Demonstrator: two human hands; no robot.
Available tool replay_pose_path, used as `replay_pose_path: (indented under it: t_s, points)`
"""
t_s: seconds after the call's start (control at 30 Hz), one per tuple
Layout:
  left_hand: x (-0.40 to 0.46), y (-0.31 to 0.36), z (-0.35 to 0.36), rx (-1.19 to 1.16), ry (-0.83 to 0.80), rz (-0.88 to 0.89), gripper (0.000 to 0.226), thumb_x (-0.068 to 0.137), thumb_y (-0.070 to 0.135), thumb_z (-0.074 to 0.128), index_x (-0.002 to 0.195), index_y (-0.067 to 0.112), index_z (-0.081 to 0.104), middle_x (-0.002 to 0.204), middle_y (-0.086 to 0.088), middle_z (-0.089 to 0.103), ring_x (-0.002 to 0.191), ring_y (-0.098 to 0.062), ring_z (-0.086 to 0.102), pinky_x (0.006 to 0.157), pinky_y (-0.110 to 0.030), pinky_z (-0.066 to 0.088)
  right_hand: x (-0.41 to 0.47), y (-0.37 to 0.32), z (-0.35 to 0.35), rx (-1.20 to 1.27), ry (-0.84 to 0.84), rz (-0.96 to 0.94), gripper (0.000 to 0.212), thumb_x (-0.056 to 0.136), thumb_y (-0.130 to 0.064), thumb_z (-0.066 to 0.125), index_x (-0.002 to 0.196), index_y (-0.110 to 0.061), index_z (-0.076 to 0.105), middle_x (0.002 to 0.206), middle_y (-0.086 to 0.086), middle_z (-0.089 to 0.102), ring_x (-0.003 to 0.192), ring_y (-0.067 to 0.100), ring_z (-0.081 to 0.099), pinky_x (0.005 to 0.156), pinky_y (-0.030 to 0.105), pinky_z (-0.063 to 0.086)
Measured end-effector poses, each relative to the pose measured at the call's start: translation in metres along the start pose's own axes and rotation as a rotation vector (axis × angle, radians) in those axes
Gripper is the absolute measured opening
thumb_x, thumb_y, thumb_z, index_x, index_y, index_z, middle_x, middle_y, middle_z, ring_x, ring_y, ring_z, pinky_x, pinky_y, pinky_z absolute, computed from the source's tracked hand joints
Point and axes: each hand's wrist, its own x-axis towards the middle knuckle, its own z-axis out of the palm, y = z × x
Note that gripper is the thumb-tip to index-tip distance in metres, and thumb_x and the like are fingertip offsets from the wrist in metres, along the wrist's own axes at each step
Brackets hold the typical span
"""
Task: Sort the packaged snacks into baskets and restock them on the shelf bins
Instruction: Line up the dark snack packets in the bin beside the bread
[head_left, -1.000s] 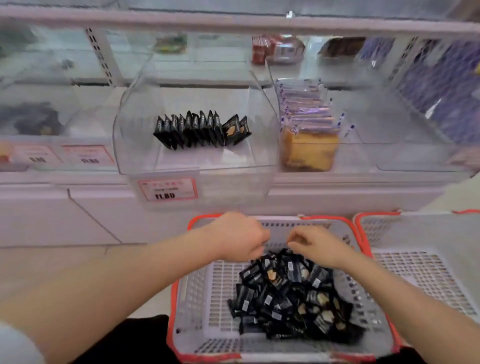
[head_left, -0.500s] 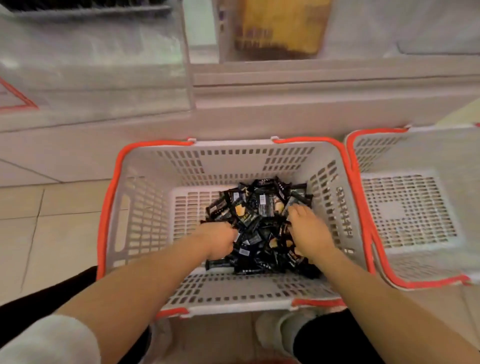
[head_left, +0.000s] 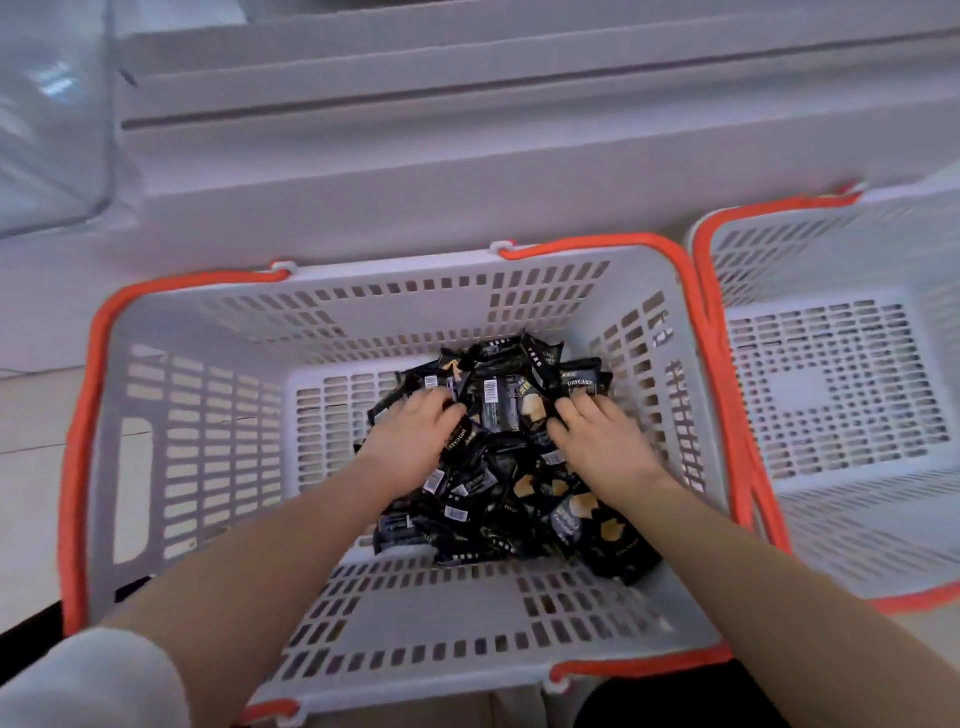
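Where the white shelf base (head_left: 467, 171) runs along the far side, an orange-rimmed basket (head_left: 171, 467) holds black snack packets (head_left: 498, 488) heaped right of centre, leaving bare floor at its left. Another basket (head_left: 841, 395) touches its right rim. Left hand (head_left: 410, 441) and right hand (head_left: 597, 441) press into the heap, each grip curled around packets.

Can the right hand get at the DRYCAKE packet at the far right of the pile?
Probably yes: the right hand already lies on the pile, fingertips at the DRYCAKE packet, which sits on top, uncovered.
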Motion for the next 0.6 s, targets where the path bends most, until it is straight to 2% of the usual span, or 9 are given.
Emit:
replay_pose_path:
  t_s: [0.07,0.17,0.2,0.27,0.3,0.37,0.43,0.5,0.6]
  points:
    - [0.005,-0.003,0.001,0.084,-0.019,0.060,0.074,0.086,0.001,0.052,0.147,0.017,0.014,0.152,-0.007,0.016,0.139,-0.025,0.016,0.111,-0.039,0.023,0.001,-0.007,-0.004,0.150,0.011,0.060,0.047,0.086,-0.010,0.050,0.130,-0.010,0.037,0.126,0.010,0.047,0.118,0.029,0.042,0.093,0.035,0.036]
    - [0.013,-0.003,0.000,0.165,0.044,0.153,0.062,0.089,0.006,0.051,0.144,0.015,0.023,0.149,-0.006,0.023,0.138,-0.023,0.020,0.110,-0.036,0.024,-0.001,-0.016,-0.015,0.606,0.017,0.287,0.046,0.086,-0.029,0.059,0.125,-0.018,0.038,0.110,0.003,0.057,0.097,0.023,0.058,0.066,0.030,0.043]
    - [0.015,-0.003,0.000,0.184,0.064,0.175,0.056,0.090,0.009,0.050,0.141,0.015,0.028,0.147,-0.005,0.027,0.137,-0.022,0.021,0.110,-0.035,0.022,-0.002,-0.017,-0.018,0.809,0.007,0.369,0.050,0.085,-0.033,0.062,0.126,-0.019,0.038,0.106,-0.001,0.058,0.091,0.020,0.060,0.064,0.029,0.047]
    - [0.017,-0.001,0.000,0.196,0.084,0.193,0.047,0.091,0.015,0.050,0.135,0.014,0.035,0.141,-0.004,0.036,0.135,-0.022,0.025,0.110,-0.033,0.021,-0.003,-0.021,-0.022,1.158,-0.022,0.472,0.052,0.083,-0.035,0.067,0.124,-0.021,0.040,0.098,-0.009,0.056,0.080,0.005,0.059,0.063,0.016,0.047]
    - [0.017,-0.002,0.001,0.182,0.082,0.188,0.046,0.090,0.021,0.051,0.133,0.014,0.037,0.138,-0.004,0.039,0.133,-0.022,0.027,0.110,-0.033,0.021,-0.004,-0.022,-0.024,1.262,-0.040,0.493,0.047,0.082,-0.035,0.068,0.119,-0.023,0.042,0.095,-0.012,0.056,0.075,-0.002,0.056,0.059,0.009,0.043]
    - [0.011,-0.002,-0.002,0.112,0.062,0.162,0.048,0.088,0.033,0.053,0.130,0.014,0.039,0.132,-0.003,0.044,0.125,-0.021,0.037,0.105,-0.032,0.029,-0.009,-0.026,-0.029,1.527,-0.080,0.536,0.029,0.084,-0.034,0.067,0.105,-0.024,0.049,0.089,-0.013,0.057,0.066,-0.004,0.057,0.055,0.009,0.040]
    - [0.001,-0.001,-0.005,-0.190,0.069,0.059,0.049,0.088,0.040,0.053,0.128,0.014,0.041,0.122,0.000,0.049,0.104,-0.015,0.052,0.086,-0.028,0.044,-0.015,-0.031,-0.038,1.942,-0.145,0.573,0.016,0.086,-0.032,0.064,0.094,-0.023,0.052,0.076,-0.009,0.054,0.052,0.003,0.053,0.054,0.017,0.038]
    - [-0.013,0.005,-0.011,-0.654,0.115,-0.115,0.037,0.088,0.039,0.055,0.118,0.018,0.049,0.104,0.006,0.056,0.081,-0.003,0.055,0.065,-0.021,0.043,-0.020,-0.034,-0.045,2.299,-0.162,0.535,0.019,0.083,-0.033,0.061,0.087,-0.019,0.049,0.065,-0.004,0.049,0.049,0.011,0.041,0.054,0.024,0.033]
    - [-0.032,0.014,-0.021,-1.203,0.190,-0.374,0.012,0.091,0.035,0.055,0.097,0.025,0.055,0.092,0.010,0.061,0.079,-0.003,0.056,0.069,-0.020,0.042,-0.026,-0.039,-0.057,2.577,-0.192,0.391,0.028,0.084,-0.039,0.052,0.090,-0.013,0.059,0.071,0.002,0.056,0.056,0.014,0.047,0.057,0.026,0.040]
